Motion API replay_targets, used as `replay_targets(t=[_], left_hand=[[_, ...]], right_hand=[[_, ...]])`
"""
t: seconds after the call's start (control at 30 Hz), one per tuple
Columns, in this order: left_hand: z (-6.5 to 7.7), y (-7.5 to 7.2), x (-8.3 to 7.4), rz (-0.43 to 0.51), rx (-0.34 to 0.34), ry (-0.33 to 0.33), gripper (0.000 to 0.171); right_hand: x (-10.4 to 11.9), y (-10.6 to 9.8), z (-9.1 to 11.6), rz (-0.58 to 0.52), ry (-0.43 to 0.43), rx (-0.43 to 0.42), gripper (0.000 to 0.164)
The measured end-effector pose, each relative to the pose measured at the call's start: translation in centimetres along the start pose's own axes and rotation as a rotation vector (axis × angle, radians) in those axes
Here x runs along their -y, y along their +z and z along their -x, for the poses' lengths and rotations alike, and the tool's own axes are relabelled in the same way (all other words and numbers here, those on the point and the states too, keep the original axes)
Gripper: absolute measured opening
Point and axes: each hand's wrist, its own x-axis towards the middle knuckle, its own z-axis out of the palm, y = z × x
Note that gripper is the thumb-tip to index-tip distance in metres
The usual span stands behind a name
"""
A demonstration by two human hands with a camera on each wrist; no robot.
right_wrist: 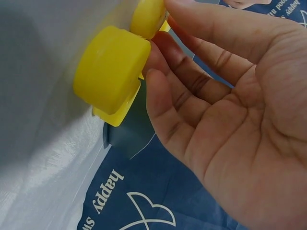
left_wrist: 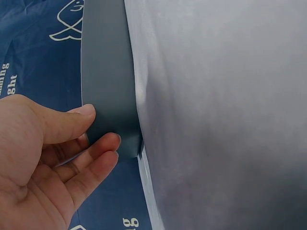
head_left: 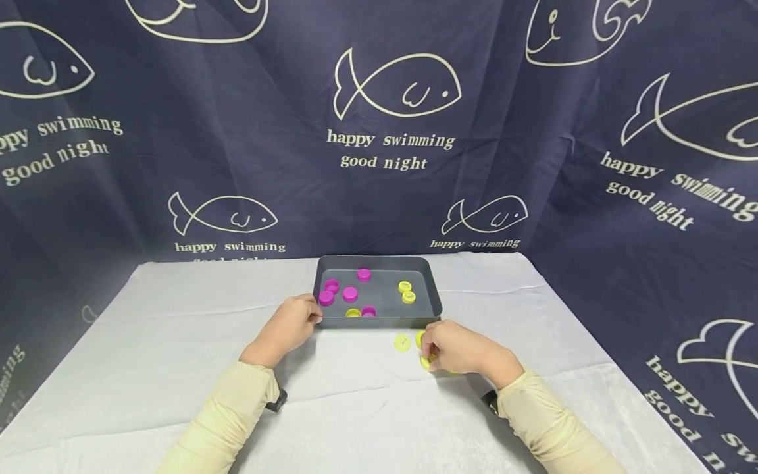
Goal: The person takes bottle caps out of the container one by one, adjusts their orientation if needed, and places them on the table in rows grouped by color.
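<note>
Left hand: I see it at the near left corner of the tray, thumb along the upper edge and fingers curled at the outside, so I read it as a light pinch that steadies the tray.
Right hand: just beyond the tray's near wall, toward the right, thumb and fingertips apparently pinching a yellow cap; my wrist view cuts off the thumb tip, so I can't tell how firm the grip is.
Tray: dark grey, at the far side of the white cloth.
Magenta caps: five inside the tray, mostly in the left half.
Yellow caps: three inside, two toward the right and one by the near wall; the others lie on the cloth around my right hand, partly hidden by it, with one flat to its left.
Step in hand: I judge it to be picking up a loose yellow cap while the tray is held still.
Next move: I'd say it calls for a secure pinch, a lift free of the neighbouring caps, then enough height to clear the near wall.
</note>
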Motion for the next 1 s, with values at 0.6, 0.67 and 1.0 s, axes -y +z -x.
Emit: replay_targets(t=[0.6,0.67,1.0], left_hand=[[0.0,-0.3,-0.1,0.005,0.0,-0.001,0.013],[0.0,-0.3,-0.1,0.003,0.003,-0.001,0.014],[0.1,-0.2,0.0,0.009,0.002,0.001,0.014]], right_hand=[[-0.2,0.0,-0.2,-0.007,0.002,0.01,0.023],[-0.2,0.1,-0.2,-0.01,0.014,0.018,0.022],[-0.8,-1.0,-0.1,-0.045,0.074,0.022,0.017]])
